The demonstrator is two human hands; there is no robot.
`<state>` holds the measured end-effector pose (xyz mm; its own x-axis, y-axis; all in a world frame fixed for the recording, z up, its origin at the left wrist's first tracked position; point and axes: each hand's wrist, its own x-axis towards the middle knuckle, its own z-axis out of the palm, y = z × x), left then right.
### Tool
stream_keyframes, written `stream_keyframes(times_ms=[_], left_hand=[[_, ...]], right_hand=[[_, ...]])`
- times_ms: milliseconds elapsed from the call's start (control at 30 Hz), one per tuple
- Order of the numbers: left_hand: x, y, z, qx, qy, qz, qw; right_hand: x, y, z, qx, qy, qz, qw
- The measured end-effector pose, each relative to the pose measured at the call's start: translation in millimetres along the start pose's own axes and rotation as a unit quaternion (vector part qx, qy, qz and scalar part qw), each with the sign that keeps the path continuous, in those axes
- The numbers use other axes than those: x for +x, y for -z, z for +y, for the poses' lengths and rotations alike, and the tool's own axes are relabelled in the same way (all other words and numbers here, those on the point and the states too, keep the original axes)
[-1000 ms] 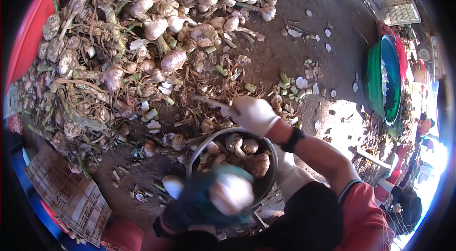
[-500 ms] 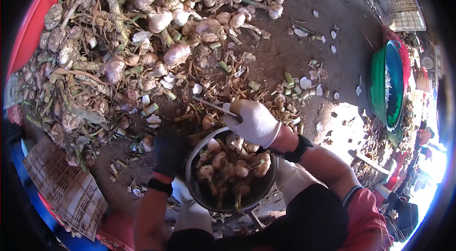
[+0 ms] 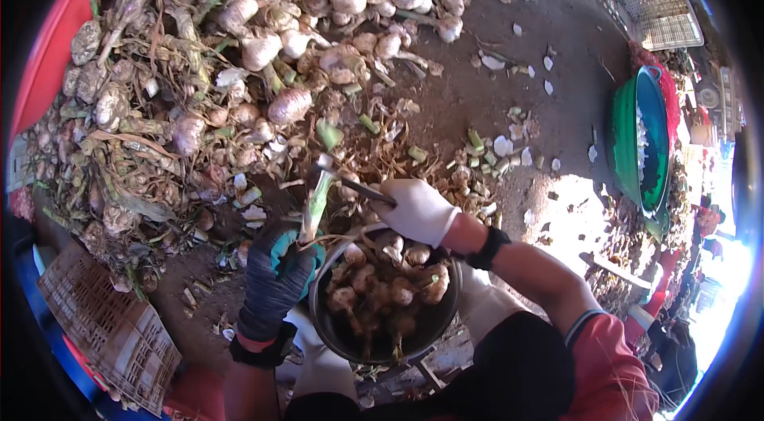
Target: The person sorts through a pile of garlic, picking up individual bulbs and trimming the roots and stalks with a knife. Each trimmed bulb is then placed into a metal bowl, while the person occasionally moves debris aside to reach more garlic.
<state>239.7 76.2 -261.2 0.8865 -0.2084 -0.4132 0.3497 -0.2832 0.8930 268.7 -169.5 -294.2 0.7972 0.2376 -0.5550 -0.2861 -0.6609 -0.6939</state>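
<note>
The left hand (image 3: 278,282) is gripping a garlic stalk (image 3: 316,206) beyond the bowl's (image 3: 434,327) far-left rim; rightward, the right hand (image 3: 418,212) is clenching a knife (image 3: 358,186), its blade reaching the stalk's top.

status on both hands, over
Grey-gloved left hand gripping pale-green garlic stalk. White-gloved right hand holding metal knife across stalk's tip. Nothing visibly obstructing.

From the person's head, the left fisheye camera looks steeply down, close above left hand (image 3: 274,282), right hand (image 3: 418,212) and bowl (image 3: 440,321), its wide view spanning floor (image 3: 549,15), heap (image 3: 187,134) at left and basin (image 3: 625,138) at right.
</note>
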Motion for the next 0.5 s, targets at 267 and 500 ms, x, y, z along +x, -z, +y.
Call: stream_keyframes(times_ms=[267,500], left_hand=[[-20.8,9.2,-41.2,-0.253,0.034,-0.034,0.966],[-4.3,-6.5,14.1,-0.294,0.033,-0.149,0.944]], right_hand=[[-11.5,-5.3,-34.7,0.019,0.279,0.107,0.954],[-12.9,14.9,-21.6,0.036,0.161,0.084,0.983]])
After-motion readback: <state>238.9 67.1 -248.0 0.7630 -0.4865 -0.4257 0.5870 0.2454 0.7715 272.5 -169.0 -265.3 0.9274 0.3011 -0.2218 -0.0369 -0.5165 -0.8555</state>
